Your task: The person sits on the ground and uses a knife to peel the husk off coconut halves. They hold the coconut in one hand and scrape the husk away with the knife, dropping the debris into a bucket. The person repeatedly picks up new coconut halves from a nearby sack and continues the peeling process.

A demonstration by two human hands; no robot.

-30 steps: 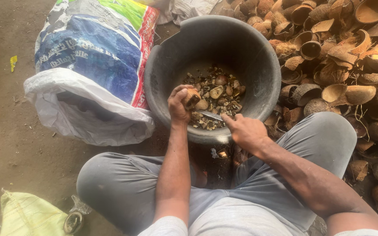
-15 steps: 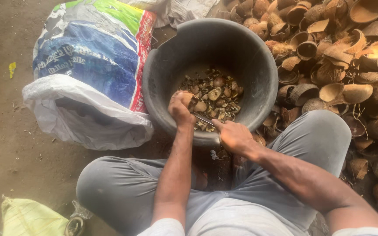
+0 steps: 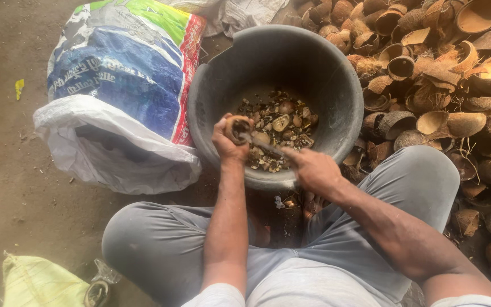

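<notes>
My left hand point(image 3: 227, 140) grips a small brown coconut shell piece point(image 3: 238, 124) over the near rim of a dark round tub point(image 3: 336, 85). My right hand point(image 3: 312, 169) holds a thin metal knife point(image 3: 265, 146) whose tip points into the shell piece. The tub's bottom is covered with several brown and pale coconut bits point(image 3: 279, 128). I sit cross-legged in grey trousers, with the tub between my knees.
A big heap of empty coconut shell halves point(image 3: 444, 74) fills the right side. A full woven sack, blue, green and white point(image 3: 117, 96), lies left of the tub. A yellow-green bag point(image 3: 41, 284) is at the bottom left on the dirt floor.
Both hands have shifted a little over the tub's near rim. The left hand has turned the shell piece, and the knife tip now sits against it.
</notes>
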